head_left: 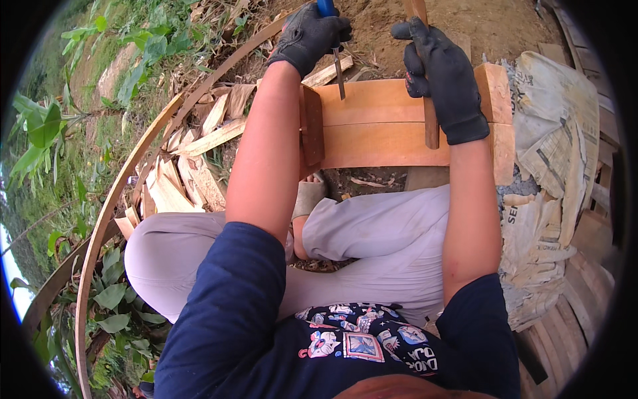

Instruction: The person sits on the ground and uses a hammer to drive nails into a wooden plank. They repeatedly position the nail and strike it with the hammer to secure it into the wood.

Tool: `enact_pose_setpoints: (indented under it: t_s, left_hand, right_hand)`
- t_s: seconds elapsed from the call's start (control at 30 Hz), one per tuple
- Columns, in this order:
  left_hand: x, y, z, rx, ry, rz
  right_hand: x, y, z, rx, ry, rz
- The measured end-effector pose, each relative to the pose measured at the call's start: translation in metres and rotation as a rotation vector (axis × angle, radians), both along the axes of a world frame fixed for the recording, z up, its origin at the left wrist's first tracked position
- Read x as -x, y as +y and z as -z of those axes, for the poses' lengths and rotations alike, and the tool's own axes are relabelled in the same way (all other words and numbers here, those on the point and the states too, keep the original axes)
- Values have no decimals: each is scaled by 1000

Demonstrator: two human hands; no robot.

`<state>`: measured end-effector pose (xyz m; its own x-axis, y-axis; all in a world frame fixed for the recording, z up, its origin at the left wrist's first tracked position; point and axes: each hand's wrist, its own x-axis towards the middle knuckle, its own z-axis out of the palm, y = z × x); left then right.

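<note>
My left hand [306, 38], in a black glove, is closed around the blue handle of a chisel [339, 73]. Its narrow metal blade points down at the left part of an orange-brown wooden plank piece [372, 143]; whether the tip touches the wood I cannot tell. A lengthwise line runs along the plank's middle. My right hand [446, 76], also gloved in black, wraps round a wooden stick [432, 126] above the plank's right part. The stick's far end leaves the top of the view. A darker wooden crosspiece [312, 126] stands at the plank's left end, a thick pale block [498, 113] at its right.
Split wood offcuts [199, 173] lie on the left beside long curved-looking strips [100, 246] and green plants [43, 126]. Torn paper sacks [555, 113] cover the right side, with stacked boards [565, 332] beyond. My bent legs [379, 226] are close below the plank.
</note>
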<state>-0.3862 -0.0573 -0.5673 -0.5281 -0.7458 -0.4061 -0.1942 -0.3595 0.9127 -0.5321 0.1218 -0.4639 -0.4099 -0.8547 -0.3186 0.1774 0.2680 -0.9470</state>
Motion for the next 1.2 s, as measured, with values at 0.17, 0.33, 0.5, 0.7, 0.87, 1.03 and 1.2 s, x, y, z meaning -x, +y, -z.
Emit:
enact_pose_setpoints:
  t_s: [0.17,0.33,0.5,0.7,0.87,1.03,1.2]
  left_hand:
    - [4,3,-20,163,-184,15]
    - [5,10,-40,519,-454,196]
    - [-1,5,-17,651,-478,194]
    - [10,4,-28,674,-543,277]
    - [14,3,-16,762,-575,207]
    - [3,1,-15,741,-454,152]
    - [7,15,-39,739,-413,109]
  right_hand:
    - [2,4,6,-14,46,-34]
    - [-1,0,-3,-103,165,-98]
    - [-16,7,-44,-99,80,-155]
    - [26,-58,-121,-202,566,-491]
    - [43,-110,-73,-197,354,-505]
    - [62,-113,-25,-245,395,-500]
    - [60,-94,-23,-313,550,-503]
